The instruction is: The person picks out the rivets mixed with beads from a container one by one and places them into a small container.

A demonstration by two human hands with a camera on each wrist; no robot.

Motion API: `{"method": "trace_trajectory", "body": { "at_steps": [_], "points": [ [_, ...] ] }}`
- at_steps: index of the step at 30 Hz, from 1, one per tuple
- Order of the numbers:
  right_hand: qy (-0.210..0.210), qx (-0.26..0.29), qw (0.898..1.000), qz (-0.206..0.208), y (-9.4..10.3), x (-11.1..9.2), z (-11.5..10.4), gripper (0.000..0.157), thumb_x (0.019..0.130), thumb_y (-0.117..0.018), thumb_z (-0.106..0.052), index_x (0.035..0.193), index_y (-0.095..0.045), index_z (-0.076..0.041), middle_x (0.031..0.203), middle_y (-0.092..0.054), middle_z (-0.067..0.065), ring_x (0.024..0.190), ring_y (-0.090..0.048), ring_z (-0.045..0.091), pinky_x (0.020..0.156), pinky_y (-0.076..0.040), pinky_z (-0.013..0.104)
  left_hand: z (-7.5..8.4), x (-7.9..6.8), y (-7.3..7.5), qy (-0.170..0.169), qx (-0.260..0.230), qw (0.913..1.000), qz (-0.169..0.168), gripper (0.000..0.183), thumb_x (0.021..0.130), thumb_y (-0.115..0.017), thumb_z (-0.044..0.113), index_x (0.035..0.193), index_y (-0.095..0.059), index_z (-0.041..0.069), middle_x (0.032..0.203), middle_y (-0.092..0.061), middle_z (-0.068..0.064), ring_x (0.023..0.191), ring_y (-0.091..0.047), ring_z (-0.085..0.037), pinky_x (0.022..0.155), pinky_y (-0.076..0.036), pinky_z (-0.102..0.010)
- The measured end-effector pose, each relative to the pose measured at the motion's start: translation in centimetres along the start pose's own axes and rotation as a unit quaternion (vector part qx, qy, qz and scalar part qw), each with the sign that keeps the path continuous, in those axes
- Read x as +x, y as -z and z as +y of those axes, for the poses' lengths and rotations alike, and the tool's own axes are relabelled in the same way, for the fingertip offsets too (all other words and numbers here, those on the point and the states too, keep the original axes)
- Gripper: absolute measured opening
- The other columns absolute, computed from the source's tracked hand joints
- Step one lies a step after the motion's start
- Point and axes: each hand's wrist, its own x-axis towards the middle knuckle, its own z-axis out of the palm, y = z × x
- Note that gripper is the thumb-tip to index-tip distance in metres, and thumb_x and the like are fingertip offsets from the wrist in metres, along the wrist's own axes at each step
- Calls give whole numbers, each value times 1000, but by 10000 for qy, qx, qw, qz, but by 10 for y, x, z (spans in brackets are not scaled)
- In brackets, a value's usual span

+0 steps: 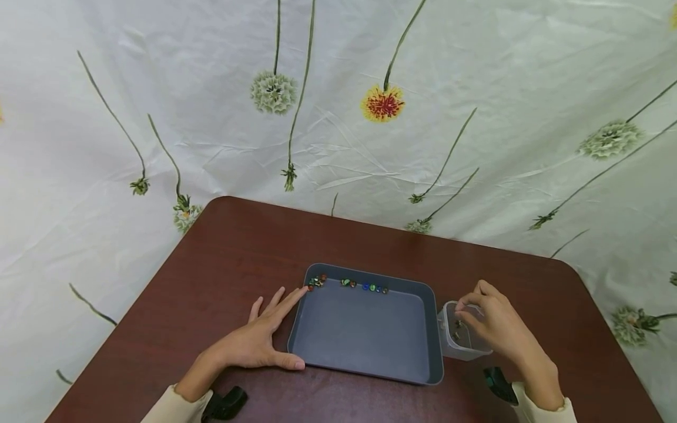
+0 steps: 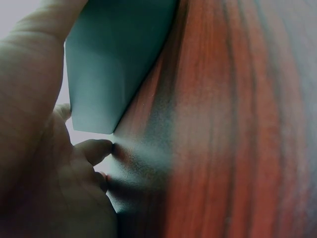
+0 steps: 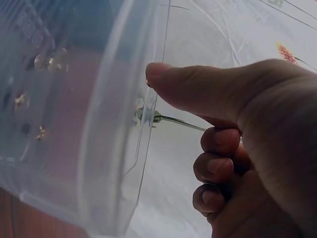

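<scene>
A dark grey rectangular tray (image 1: 365,329) lies on the table, with several glass marbles (image 1: 346,282) in loose groups along its far edge. My left hand (image 1: 254,341) is spread at the tray's left side, fingertips by the far-left corner and thumb at the near-left corner. In the left wrist view the tray's outer wall (image 2: 116,64) rises beside the fingers. Over the clear plastic container (image 1: 465,352), my right hand (image 1: 494,323) brings thumb and forefinger together. A small shiny marble edge shows at the thumb tip (image 3: 158,72); the rest is hidden. More marbles (image 3: 42,131) sit inside the container.
The container stands close against the tray's right side on a dark red-brown wooden table (image 1: 238,252). A pale cloth printed with flowers (image 1: 338,129) hangs behind the table. A black wrist device (image 1: 226,404) sits at the left sleeve, another (image 1: 499,385) at the right.
</scene>
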Motion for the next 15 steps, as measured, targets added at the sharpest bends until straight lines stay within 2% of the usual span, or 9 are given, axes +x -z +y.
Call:
{"method": "trace_trajectory", "body": {
  "at_steps": [15],
  "points": [
    [14,56,10000,32,2,1,-1,20,74,-86,0,84,-76,-15,79,-42,-6,71,-45,7,64,-42,23,-1,0,0,40,-19,10000,39,116,79,-86,36,164,-8,23,168,-10,-14,153,10,-46,107,16,-72]
  ]
}}
